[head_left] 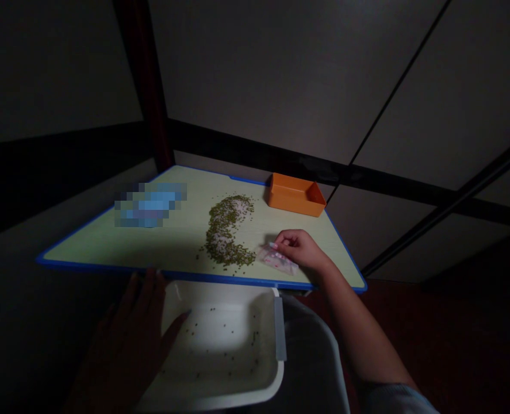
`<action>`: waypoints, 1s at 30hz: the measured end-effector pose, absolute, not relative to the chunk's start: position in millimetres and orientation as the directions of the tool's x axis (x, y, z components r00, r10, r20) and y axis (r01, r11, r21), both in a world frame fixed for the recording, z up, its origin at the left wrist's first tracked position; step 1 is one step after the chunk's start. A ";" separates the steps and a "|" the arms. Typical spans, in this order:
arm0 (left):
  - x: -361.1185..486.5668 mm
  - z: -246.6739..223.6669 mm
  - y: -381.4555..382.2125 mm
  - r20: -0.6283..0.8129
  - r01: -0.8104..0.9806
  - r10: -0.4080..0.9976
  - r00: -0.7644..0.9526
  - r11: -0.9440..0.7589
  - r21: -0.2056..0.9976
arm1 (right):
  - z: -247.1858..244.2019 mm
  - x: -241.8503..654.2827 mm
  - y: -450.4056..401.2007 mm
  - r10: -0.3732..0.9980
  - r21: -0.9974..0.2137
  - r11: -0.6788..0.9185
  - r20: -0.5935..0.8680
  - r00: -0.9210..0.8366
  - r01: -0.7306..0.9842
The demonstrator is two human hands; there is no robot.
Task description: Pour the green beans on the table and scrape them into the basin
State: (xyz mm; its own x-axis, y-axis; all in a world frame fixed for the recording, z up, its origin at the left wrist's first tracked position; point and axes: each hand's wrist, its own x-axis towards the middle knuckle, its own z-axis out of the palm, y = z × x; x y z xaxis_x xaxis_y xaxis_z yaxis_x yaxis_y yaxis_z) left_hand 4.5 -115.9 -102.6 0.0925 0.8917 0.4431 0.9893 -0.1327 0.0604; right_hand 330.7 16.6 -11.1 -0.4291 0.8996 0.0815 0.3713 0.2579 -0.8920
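Centrally, a heap of small green and pale grains (pixel 221 233) lies on the blue-edged table (pixel 125 244); the right hand (pixel 298 247), fingertips pinched together, holds a small clear bag (pixel 278 260) just beside it; the left hand (pixel 140 328), fingers spread, thumb apart, is at the white basin (pixel 220 345), whose floor bears scattered dark specks, though whether it grips the rim cannot be told; an orange box (pixel 295 198) stands at the far edge

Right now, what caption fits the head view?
Right hand at a clear bag beside green and whitish grains, left hand at a white basin.
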 end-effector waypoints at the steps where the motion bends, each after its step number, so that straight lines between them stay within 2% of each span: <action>1: 4.9 -102.6 -115.7 0.441 0.990 0.893 0.092 -0.130 0.057 | -11.4 329.6 15.9 0.885 -0.886 0.262 0.062 -0.462 0.383; 7: 8.4 -99.6 -114.6 0.440 0.992 0.894 0.086 -0.120 0.050 | -10.9 324.4 14.5 0.859 -0.858 0.276 0.018 -0.512 0.433; 16: 5.6 -98.6 -115.0 0.422 0.989 0.902 0.092 -0.131 0.064 | -10.6 327.1 15.3 0.914 -0.895 0.212 0.039 -0.405 0.392; 24: 7.2 -99.4 -115.2 0.421 0.992 0.904 0.069 -0.108 0.069 | -11.5 327.2 15.2 0.895 -0.860 0.246 0.023 -0.446 0.447; 30: 5.3 -101.5 -116.0 0.418 0.992 0.905 0.077 -0.109 0.055 | -14.0 329.6 17.8 0.918 -0.836 0.256 0.053 -0.394 0.485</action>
